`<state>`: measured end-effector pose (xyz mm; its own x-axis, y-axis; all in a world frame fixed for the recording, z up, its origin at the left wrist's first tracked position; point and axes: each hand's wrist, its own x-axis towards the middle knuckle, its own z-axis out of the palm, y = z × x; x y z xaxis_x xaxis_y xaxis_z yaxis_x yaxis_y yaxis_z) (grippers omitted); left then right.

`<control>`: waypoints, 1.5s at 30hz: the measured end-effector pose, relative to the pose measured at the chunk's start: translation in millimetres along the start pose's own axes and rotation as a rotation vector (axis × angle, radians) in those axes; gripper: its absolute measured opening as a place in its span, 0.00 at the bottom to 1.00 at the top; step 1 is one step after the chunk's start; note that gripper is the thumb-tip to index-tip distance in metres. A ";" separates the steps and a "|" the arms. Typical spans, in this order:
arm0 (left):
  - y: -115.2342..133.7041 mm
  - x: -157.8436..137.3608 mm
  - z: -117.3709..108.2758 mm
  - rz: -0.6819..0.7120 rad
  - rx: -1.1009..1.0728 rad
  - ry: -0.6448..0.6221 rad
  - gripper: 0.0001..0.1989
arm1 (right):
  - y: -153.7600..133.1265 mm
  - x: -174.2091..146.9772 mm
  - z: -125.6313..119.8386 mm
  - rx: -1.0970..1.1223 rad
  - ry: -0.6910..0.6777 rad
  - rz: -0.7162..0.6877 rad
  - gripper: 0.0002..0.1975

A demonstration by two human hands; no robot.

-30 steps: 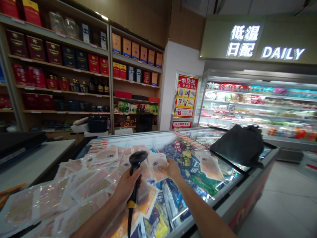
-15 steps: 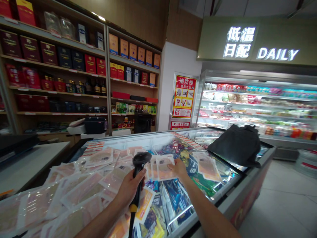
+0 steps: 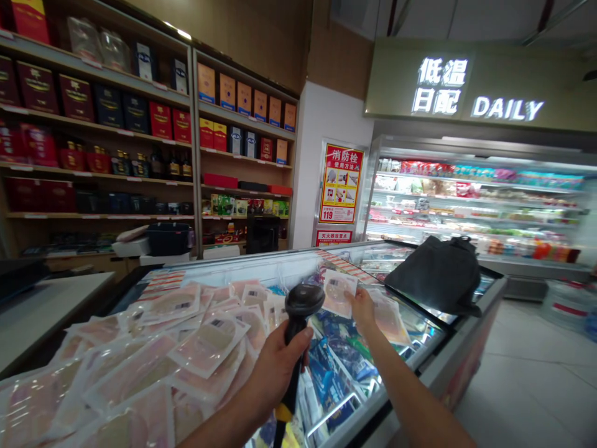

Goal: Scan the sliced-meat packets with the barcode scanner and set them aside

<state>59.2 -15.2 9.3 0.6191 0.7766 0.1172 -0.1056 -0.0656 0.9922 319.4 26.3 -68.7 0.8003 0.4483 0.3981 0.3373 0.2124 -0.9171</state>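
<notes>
Wrapped around the handle of a black barcode scanner (image 3: 298,311) is my left hand (image 3: 277,361), holding it upright over the chest freezer. My right hand (image 3: 362,309) pinches the edge of a flat clear packet (image 3: 339,292) with a barcode label, just right of the scanner head. Many similar flat packets (image 3: 209,339) lie overlapped across the freezer's glass top to the left. Under my right hand and partly hidden by it, a smaller group of packets (image 3: 389,314) lies on the glass. Colourful bagged goods (image 3: 336,354) show through the glass below.
A black bag (image 3: 433,274) lies on the freezer's right part. At the left edge stands a pale counter (image 3: 60,311). Shelves of boxed goods (image 3: 119,115) line the back wall, and a lit refrigerated display (image 3: 471,199) stands behind to the right.
My left hand has moved right with the scanner. My right hand has lifted the packet away from the others, rightward and upward. The view has turned slightly right.
</notes>
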 end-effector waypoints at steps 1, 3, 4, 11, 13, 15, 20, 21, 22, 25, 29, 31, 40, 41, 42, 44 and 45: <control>1.6 -0.7 3.9 -0.001 0.010 -0.009 0.11 | 0.5 0.8 -2.0 -0.004 0.019 0.014 0.15; 1.8 -0.8 9.1 -0.002 0.029 -0.034 0.11 | 0.3 1.0 -5.5 -0.025 0.049 0.046 0.15; 0.4 -0.3 10.5 0.001 0.036 -0.047 0.11 | -0.5 0.7 -6.9 -0.040 0.055 0.056 0.15; -10.9 4.6 13.4 0.038 0.111 -0.059 0.12 | -11.1 -3.2 -9.5 -0.046 0.073 0.072 0.13; -9.5 4.6 14.4 0.034 0.097 -0.060 0.11 | -12.1 -2.4 -9.5 -0.011 0.066 0.077 0.14; -7.2 4.6 14.0 0.026 0.071 -0.051 0.11 | -10.7 0.2 -11.6 0.018 0.056 0.075 0.15; -9.7 8.6 1.9 -0.044 0.035 0.039 0.12 | -0.1 10.7 -31.1 -0.055 0.040 0.091 0.16; -12.4 10.2 -1.9 -0.046 0.027 0.046 0.13 | 2.4 12.5 -37.3 -0.079 0.029 0.099 0.17; -15.5 11.8 -5.7 -0.044 0.021 0.050 0.13 | 5.1 14.1 -43.9 -0.108 0.021 0.107 0.17; -25.1 16.1 -16.1 -0.041 0.025 0.054 0.15 | 13.3 18.3 -65.7 -0.232 0.037 0.105 0.17; -33.8 19.4 -23.4 -0.075 0.039 0.094 0.15 | 24.5 21.9 -91.8 -0.527 0.105 0.075 0.15; -36.1 20.7 -24.0 -0.091 0.030 0.112 0.15 | 29.4 21.8 -99.3 -0.681 0.127 0.067 0.14; -43.1 27.2 -30.6 -0.094 0.010 0.186 0.15 | 34.3 18.1 -97.8 -0.916 0.116 0.066 0.18; -43.6 27.2 -33.5 -0.090 0.004 0.203 0.15 | 32.9 18.6 -98.0 -0.921 0.111 0.080 0.18; -43.7 26.9 -36.5 -0.082 -0.001 0.217 0.15 | 31.1 18.8 -98.1 -0.925 0.109 0.097 0.18; -42.6 25.0 -42.6 -0.067 -0.004 0.247 0.15 | 26.1 18.0 -96.5 -0.946 0.140 0.123 0.20; -41.6 23.7 -45.4 -0.062 -0.005 0.260 0.15 | 22.8 16.7 -94.0 -0.965 0.181 0.125 0.21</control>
<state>42.9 34.4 -31.1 0.4035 0.9141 0.0405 -0.0780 -0.0098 0.9969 387.1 -43.0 -84.7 0.8942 0.2628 0.3624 0.4403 -0.6624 -0.6061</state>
